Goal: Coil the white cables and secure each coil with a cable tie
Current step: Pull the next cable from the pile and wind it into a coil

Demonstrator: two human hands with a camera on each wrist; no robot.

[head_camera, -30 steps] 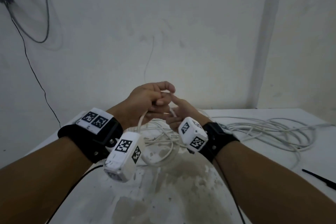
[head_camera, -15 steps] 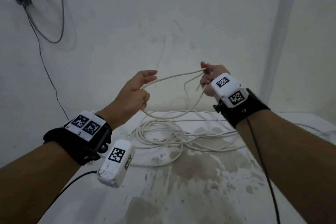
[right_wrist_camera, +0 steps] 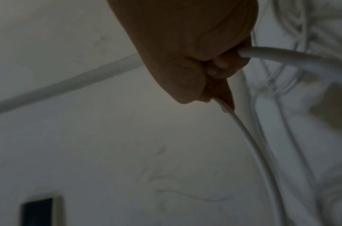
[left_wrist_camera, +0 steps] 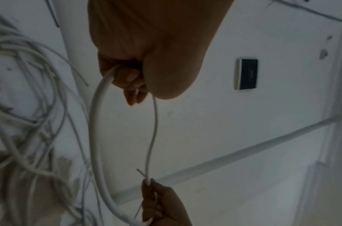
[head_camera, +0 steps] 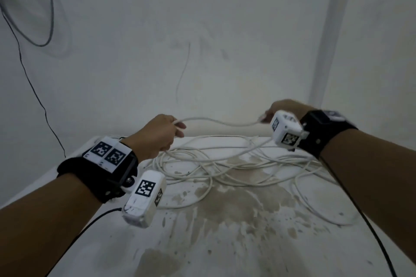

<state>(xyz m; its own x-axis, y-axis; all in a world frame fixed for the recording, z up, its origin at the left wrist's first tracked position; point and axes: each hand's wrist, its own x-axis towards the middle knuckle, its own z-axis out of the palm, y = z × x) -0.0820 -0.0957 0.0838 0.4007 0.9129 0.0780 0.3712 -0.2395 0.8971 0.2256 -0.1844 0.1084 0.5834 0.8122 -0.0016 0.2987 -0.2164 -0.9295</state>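
Note:
A white cable (head_camera: 216, 121) stretches in the air between my two hands, above the far half of the table. My left hand (head_camera: 162, 134) grips it with curled fingers; in the left wrist view the cable (left_wrist_camera: 96, 122) loops out of the fist and a thinner strand (left_wrist_camera: 153, 137) runs to the other hand. My right hand (head_camera: 282, 109) grips the cable's other part, and in the right wrist view the thick cable (right_wrist_camera: 282, 57) leaves the fist (right_wrist_camera: 209, 71) sideways. A tangle of white cables (head_camera: 225, 164) lies loose on the table below.
The white table (head_camera: 225, 243) has a large brown stain in its middle. A loop of cable (head_camera: 315, 207) reaches the right side. A dark wire (head_camera: 29, 78) hangs down the wall at the left. A pipe (head_camera: 328, 29) runs up the wall at the right.
My hands were together low over the tangle; they have drawn apart, the right hand moving right, pulling a length of cable taut between them.

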